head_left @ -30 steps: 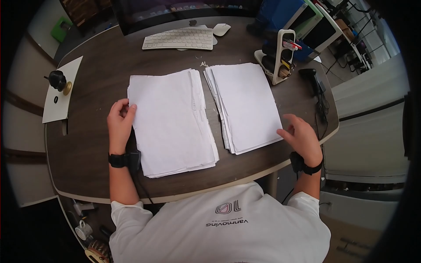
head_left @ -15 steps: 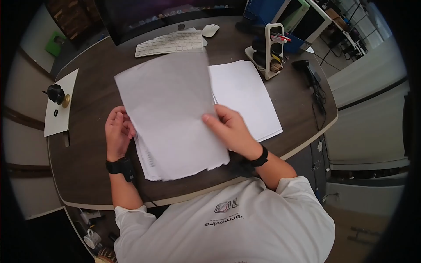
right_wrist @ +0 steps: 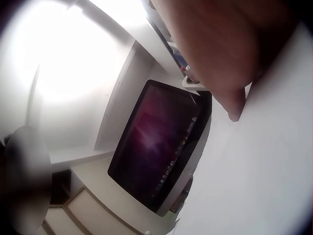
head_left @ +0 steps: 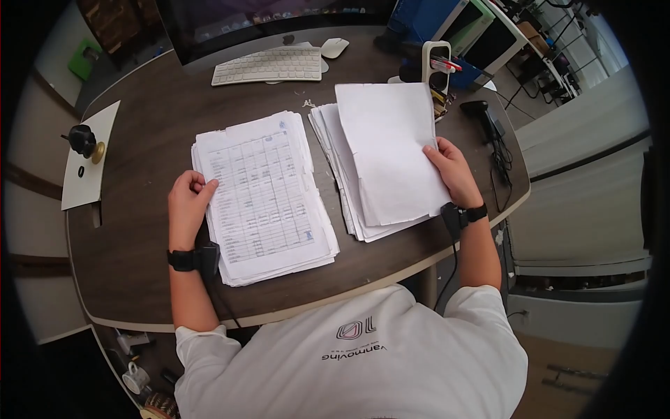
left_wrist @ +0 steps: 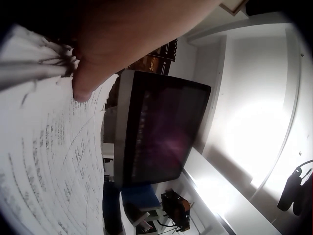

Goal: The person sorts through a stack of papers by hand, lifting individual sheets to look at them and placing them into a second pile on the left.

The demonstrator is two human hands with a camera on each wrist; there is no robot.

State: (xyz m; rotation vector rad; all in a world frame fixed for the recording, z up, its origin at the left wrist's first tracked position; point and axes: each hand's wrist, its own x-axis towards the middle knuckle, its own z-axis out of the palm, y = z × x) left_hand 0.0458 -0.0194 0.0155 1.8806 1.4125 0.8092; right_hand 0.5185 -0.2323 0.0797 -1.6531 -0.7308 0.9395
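Observation:
The left hand [head_left: 188, 206] is at the left edge of the left paper stack [head_left: 262, 202], thumb on the top page, which bears a printed table. In the left wrist view the thumb of the left hand [left_wrist: 90, 73] touches the printed page [left_wrist: 54, 161]. The right hand [head_left: 455, 171] pinches the right edge of a blank white sheet [head_left: 391, 153], held over the right paper stack [head_left: 399, 230]. In the right wrist view the right hand [right_wrist: 220, 54] has its thumb on the white sheet [right_wrist: 254, 166]; its other fingers are hidden.
Behind the stacks are a keyboard [head_left: 269, 66], a mouse [head_left: 335, 47] and a monitor [head_left: 279, 24]. A pen holder [head_left: 436, 56] stands beyond the right stack, with a black corded device [head_left: 481, 115] to its right. A white board [head_left: 105, 140] lies at the desk's left.
The right hand moved from the right stack to the left one, then carried a sheet back rightward over the right stack. A printed page now shows on the left stack. The left hand stayed near its edge.

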